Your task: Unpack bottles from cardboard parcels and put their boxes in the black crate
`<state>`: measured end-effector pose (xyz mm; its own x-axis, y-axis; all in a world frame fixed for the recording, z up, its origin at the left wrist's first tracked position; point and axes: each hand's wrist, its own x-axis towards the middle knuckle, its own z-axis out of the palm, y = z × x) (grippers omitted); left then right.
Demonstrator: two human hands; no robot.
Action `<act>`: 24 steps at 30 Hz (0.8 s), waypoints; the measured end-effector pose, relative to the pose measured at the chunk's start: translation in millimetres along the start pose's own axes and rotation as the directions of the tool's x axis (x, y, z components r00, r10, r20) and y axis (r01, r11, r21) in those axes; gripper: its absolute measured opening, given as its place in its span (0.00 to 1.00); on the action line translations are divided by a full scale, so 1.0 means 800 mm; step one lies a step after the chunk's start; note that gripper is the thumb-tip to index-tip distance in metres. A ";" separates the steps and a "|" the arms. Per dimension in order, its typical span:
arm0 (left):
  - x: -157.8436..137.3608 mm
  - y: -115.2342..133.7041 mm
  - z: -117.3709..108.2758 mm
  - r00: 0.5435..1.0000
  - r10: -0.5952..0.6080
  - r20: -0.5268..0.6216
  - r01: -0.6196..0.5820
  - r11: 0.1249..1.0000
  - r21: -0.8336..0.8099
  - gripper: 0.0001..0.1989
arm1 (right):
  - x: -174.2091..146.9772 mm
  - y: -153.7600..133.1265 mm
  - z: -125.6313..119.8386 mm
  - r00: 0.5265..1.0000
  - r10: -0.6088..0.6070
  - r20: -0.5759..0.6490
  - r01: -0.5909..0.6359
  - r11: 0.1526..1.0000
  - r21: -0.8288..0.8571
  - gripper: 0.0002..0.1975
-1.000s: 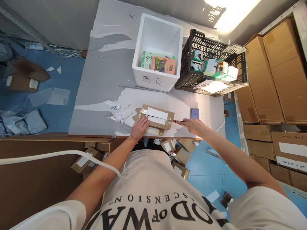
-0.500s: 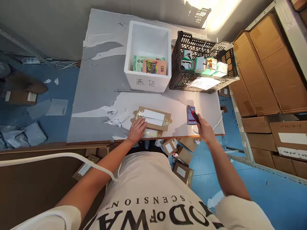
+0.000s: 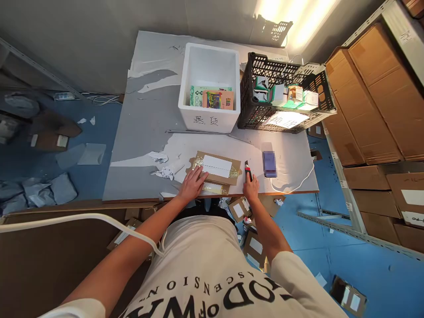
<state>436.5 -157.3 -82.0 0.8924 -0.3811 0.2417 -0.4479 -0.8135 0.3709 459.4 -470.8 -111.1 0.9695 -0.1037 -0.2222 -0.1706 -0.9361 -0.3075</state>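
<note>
A flat cardboard box (image 3: 217,168) with a white label and clear tape lies near the table's front edge, on top of another taped piece of cardboard (image 3: 215,188). My left hand (image 3: 193,183) rests on its left end, fingers stretched out. In my right hand (image 3: 251,187) is a utility knife (image 3: 247,171), red and black, gripped with its tip pointing away from me. The knife is just right of the box, apart from it. Farther right a phone (image 3: 269,164) lies on the table, a white cable beside it.
Behind the cardboard box stand a white foam box (image 3: 209,120) holding colourful packets and a black plastic crate (image 3: 247,112) with small cartons. Crumpled paper (image 3: 167,170) lies to the left. Shelves with large cartons (image 3: 374,92) rise at the right; opened boxes (image 3: 255,247) litter the floor.
My right hand has moved left with the utility knife, from over the phone to beside the cardboard box. My left hand stays on the box. The view has shifted slightly.
</note>
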 end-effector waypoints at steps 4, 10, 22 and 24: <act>0.002 0.007 -0.003 1.000 -0.001 0.014 0.001 1.000 -0.011 0.27 | -0.002 -0.030 -0.020 0.998 -0.056 -0.031 0.063 0.860 0.507 0.33; -0.017 -0.036 -0.035 1.000 0.026 -0.006 -0.026 0.990 -0.140 0.31 | -0.012 -0.099 -0.037 0.986 -0.129 0.104 0.038 0.786 0.616 0.53; 0.013 -0.198 0.010 0.498 -0.845 0.198 0.848 0.522 0.096 0.60 | -0.016 -0.102 -0.019 0.991 -0.091 0.098 0.011 0.787 0.616 0.54; 0.009 -0.194 0.034 0.551 -0.826 0.119 0.824 0.561 0.079 0.46 | -0.017 -0.104 -0.018 0.991 -0.080 0.110 -0.011 0.760 0.650 0.54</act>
<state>513.6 -45.8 -162.0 0.8679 0.4103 -0.2799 0.4889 -0.8049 0.3362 463.1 -396.1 -68.9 0.9548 0.0086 -0.2972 -0.2548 -0.4914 -0.8328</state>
